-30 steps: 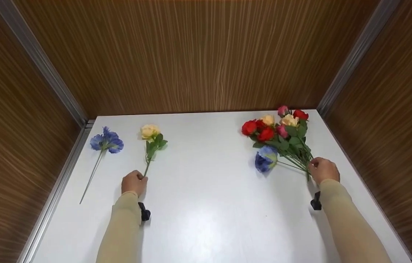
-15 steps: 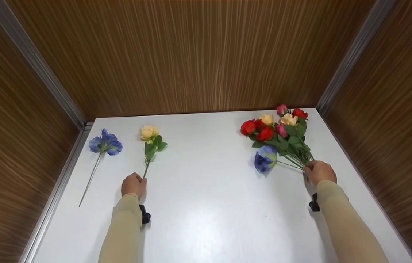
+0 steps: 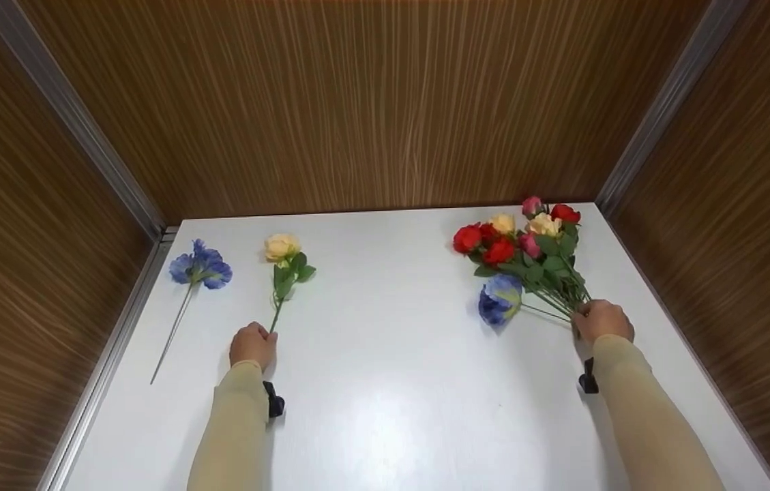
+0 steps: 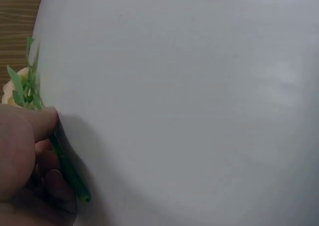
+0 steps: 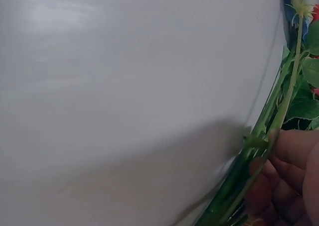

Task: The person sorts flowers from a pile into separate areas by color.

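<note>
Sorting step: my left hand (image 3: 252,344) pinches the yellow rose (image 3: 281,247) stem left of the bunch (image 3: 528,256), whose stems my right hand (image 3: 603,320) grips; next needs a release.

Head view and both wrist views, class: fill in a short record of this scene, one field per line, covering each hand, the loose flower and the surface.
left hand: grips the stem end of the yellow rose
right hand: grips the stems of the bouquet
loose flower: blue flower lying at far left, untouched
surface: white table
surroundings: wood-grain walls
</note>
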`<act>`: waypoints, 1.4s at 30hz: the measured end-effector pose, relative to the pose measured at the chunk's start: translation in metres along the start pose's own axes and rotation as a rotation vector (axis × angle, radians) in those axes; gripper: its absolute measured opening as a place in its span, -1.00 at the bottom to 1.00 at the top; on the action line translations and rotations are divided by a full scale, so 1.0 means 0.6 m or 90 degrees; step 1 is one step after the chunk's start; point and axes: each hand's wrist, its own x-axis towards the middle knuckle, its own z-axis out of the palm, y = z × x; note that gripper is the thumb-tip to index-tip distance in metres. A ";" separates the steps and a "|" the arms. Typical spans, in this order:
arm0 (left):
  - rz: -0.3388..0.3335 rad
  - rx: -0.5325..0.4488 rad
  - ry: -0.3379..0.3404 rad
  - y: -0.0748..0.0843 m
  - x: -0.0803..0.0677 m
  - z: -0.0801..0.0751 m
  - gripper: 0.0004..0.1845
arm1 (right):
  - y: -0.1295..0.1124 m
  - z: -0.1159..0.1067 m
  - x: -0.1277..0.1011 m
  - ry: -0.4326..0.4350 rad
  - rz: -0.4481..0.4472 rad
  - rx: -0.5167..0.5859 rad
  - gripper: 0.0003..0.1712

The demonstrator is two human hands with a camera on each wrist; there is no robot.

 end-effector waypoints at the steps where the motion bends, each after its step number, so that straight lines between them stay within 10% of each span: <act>1: 0.001 0.001 0.000 0.000 0.000 0.000 -0.76 | -0.001 0.001 0.001 0.006 0.008 0.002 -0.63; 27: -0.022 0.004 -0.005 0.006 -0.002 -0.001 -0.76 | 0.002 0.009 0.020 0.043 0.069 0.034 -0.65; 42: -0.007 0.013 0.004 0.008 -0.007 -0.001 -0.77 | -0.007 0.000 0.019 0.118 -0.020 0.071 -0.70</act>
